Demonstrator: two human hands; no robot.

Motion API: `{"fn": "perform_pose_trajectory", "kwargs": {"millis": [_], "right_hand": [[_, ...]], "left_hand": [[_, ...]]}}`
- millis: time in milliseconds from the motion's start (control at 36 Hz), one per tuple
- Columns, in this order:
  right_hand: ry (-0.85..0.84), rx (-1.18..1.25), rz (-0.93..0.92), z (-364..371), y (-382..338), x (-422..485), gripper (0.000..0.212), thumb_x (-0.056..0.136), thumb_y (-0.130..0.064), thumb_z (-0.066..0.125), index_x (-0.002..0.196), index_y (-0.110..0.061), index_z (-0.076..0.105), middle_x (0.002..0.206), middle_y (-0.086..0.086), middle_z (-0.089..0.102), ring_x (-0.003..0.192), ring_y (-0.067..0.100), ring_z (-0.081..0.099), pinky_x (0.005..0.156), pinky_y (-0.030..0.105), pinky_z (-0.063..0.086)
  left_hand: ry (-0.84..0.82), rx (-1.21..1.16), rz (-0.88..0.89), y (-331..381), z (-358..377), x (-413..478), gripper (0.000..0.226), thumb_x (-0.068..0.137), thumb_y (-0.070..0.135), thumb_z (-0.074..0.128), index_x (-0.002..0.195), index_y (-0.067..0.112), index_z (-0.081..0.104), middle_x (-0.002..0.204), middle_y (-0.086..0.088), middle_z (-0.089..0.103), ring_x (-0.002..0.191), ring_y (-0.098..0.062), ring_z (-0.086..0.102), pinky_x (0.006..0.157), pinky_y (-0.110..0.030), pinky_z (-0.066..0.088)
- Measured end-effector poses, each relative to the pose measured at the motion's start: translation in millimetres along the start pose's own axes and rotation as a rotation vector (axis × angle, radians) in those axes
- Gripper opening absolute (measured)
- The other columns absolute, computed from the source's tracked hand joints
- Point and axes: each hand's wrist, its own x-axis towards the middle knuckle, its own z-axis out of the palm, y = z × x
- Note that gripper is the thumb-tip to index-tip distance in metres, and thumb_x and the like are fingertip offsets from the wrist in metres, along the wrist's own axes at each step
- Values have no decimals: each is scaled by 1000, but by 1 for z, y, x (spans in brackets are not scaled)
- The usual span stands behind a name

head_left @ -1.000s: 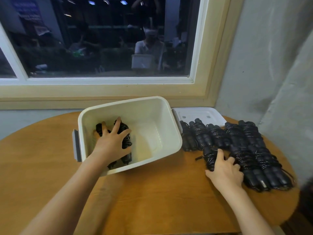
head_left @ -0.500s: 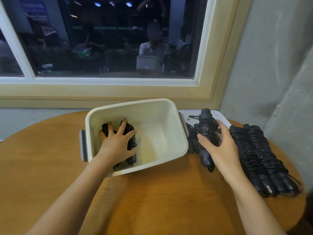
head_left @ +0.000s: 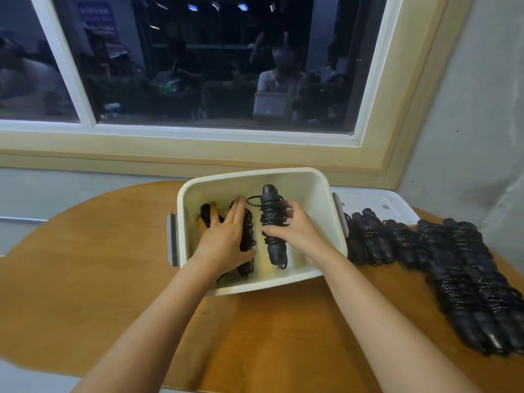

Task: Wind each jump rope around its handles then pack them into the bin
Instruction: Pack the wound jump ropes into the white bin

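Note:
A cream plastic bin (head_left: 312, 180) sits on the round wooden table (head_left: 85, 265). Inside its left part lie wound black jump ropes (head_left: 248, 239), and my left hand (head_left: 226, 239) rests flat on them with the fingers spread. My right hand (head_left: 297, 231) is inside the bin too, gripping another wound black jump rope (head_left: 272, 222) by its middle and holding it lengthwise just right of the others. A row of several more wound black ropes (head_left: 453, 265) lies on the table to the right of the bin.
The bin's white lid (head_left: 377, 202) lies flat behind the rope row, against the wall. A window with a wide cream sill runs along the back. The grey wall closes in on the right. The table's front edge is near my elbows.
My right hand has carried the wound rope leftward from above the row into the bin. My left hand has stayed on the ropes inside. The view has shifted.

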Motion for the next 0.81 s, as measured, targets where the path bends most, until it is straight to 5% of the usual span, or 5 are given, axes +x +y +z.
{"fn": "perform_pose_trajectory", "kwargs": {"millis": [139,306,667,750,806], "right_hand": [[-79,-18,57,14,17,21,80,81,-22,81,147,-17,36,140,9,51,121,24,55,99,41,52],[-84,-84,61,21,28,29,71,88,-28,74,146,-18,36,137,8,54,116,26,61,88,42,58],[-105,0,97,18,29,18,49,107,-25,38,155,-23,25,141,6,51,106,20,60,92,39,56],[-54,-424,-44,2,26,2,42,108,-29,34,149,-21,37,134,8,58,113,23,61,94,35,51],[-75,-867,-260,-12,18,-17,43,107,-42,23,130,-22,54,101,2,68,90,20,66,82,37,54]], "left_hand": [[18,-36,9,-2,1,0,112,89,50,63,153,20,-24,165,6,-12,147,-41,-17,117,-59,13],[7,-17,26,-5,5,0,111,89,50,62,151,24,-26,163,6,-19,146,-45,-19,117,-65,16],[125,59,97,34,7,6,53,105,42,21,154,46,4,165,10,-8,149,-40,-13,112,-69,-7],[136,139,75,30,14,8,51,104,49,21,154,46,9,166,8,-5,148,-44,-14,112,-73,-5],[164,202,67,29,14,8,55,102,56,24,153,44,10,166,3,-2,147,-47,-10,111,-74,-5]]}}
